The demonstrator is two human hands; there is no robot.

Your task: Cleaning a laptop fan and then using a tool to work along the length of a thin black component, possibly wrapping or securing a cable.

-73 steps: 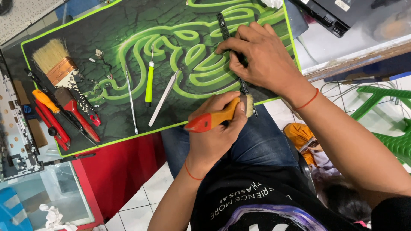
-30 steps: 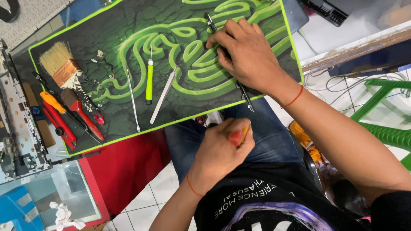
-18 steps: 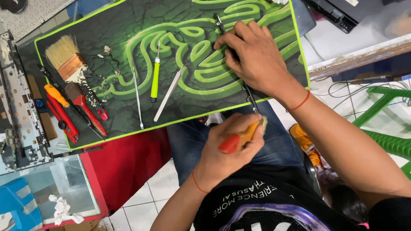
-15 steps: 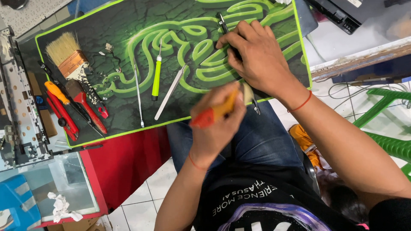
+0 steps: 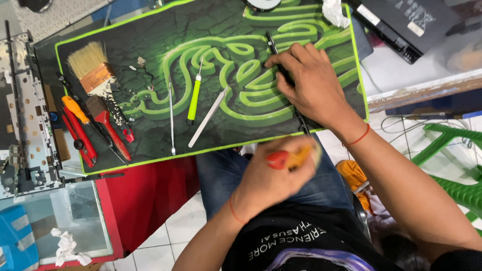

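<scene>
My right hand (image 5: pixel 307 85) rests on the black-and-green work mat (image 5: pixel 150 45) and pins down a long thin black strip (image 5: pixel 272 42) that runs under the palm toward the mat's front edge. My left hand (image 5: pixel 273 175) is closed around a small brush with an orange-and-red handle (image 5: pixel 288 157), held just in front of the mat's edge over my lap, close to the strip's near end. The brush is blurred by motion.
On the mat lie a wide paintbrush (image 5: pixel 95 75), red-handled pliers and screwdrivers (image 5: pixel 83 133), a thin metal pick (image 5: pixel 171 118), a green-handled tool (image 5: pixel 194 98), a flat metal spudger (image 5: pixel 209 116) and several tiny screws. A metal laptop frame (image 5: pixel 25 125) lies left; a dark laptop (image 5: pixel 401 22) upper right.
My left hand has swung the orange brush back and forth near the strip's lower end and now sits lower, in front of the mat. My right hand stays pressed on the strip.
</scene>
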